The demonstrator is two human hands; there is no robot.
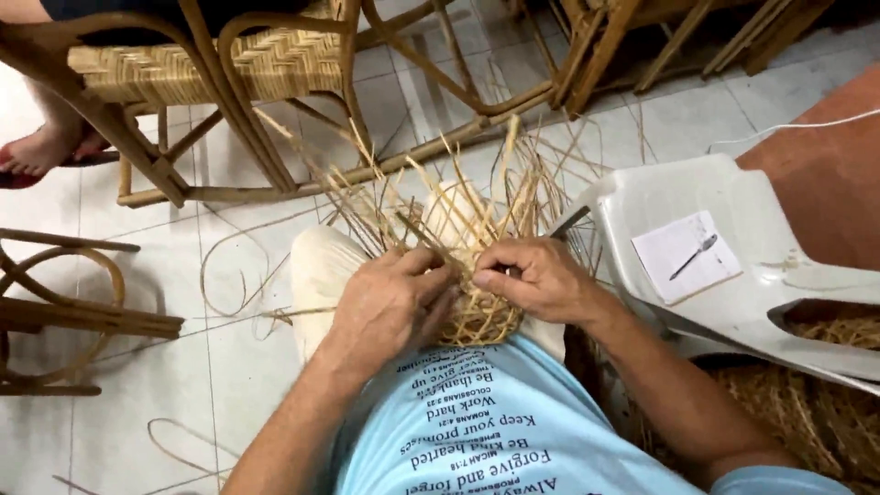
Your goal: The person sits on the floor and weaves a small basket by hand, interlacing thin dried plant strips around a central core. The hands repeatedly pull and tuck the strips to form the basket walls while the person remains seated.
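— What do we have in our hands?

— A small, half-woven basket of pale yellow cane strips [477, 316], resting in our lap against the light blue shirt [486, 431], with loose strip ends [440, 197] fanning upward and outward from it.

— How do our fingers sit?

— Our left hand [390, 307] lies over the weave, fingers bent and pressed together on the strips at the rim. Our right hand [536, 280] curls beside it, thumb and forefinger pinching a strip at the basket's edge. The two hands nearly touch.

— And around us?

— A white tiled floor [229, 367] with stray cane strands on it. Ahead stands a rattan chair with a woven seat [211, 64], and beside it someone's bare foot in a red sandal [41, 151]. At our right, a white plastic chair [733, 257] carries a slip of white paper [686, 257] with a small metal tool [695, 254] lying on it.
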